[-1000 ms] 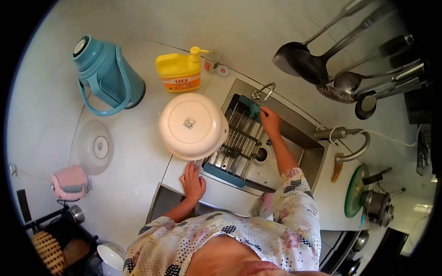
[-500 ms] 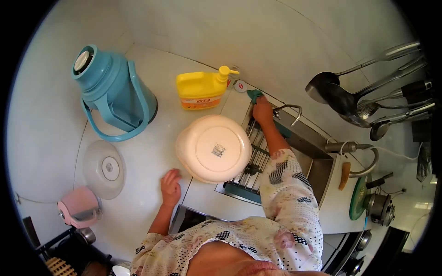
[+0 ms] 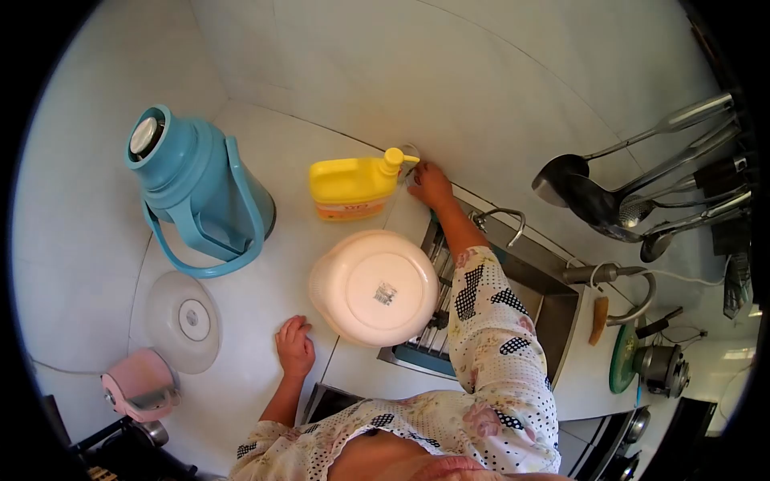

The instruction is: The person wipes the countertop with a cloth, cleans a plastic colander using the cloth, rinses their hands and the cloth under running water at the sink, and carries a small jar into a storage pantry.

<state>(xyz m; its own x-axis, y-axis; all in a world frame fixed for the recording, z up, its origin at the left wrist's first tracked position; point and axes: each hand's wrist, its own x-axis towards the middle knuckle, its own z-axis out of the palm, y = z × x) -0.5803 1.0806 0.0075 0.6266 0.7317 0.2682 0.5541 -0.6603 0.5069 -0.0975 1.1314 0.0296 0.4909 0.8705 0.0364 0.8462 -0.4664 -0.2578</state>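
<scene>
My right hand (image 3: 431, 187) reaches past the sink to the back of the counter, by the spout of a yellow pump bottle (image 3: 353, 188). Its fingers are curled at a small round white container (image 3: 412, 179), mostly covered by them; what they hold is hidden. No green cloth shows now. My left hand (image 3: 294, 348) rests on the counter, fingers loosely bent and nothing in them. Between my hands a cream-coloured basin (image 3: 377, 289) lies upside down, partly over the metal rack (image 3: 437, 264) at the sink's left side.
A blue thermos jug (image 3: 200, 188), a clear lid (image 3: 183, 321) and a pink appliance (image 3: 143, 385) stand to the left. The steel sink (image 3: 561, 321) has a small tap (image 3: 501, 216). Ladles (image 3: 593, 188) hang on the right wall, above a green lid (image 3: 624, 359).
My right hand has moved left from behind the sink to the round container beside the bottle. The green cloth it held has gone out of sight. The view has tilted slightly upward.
</scene>
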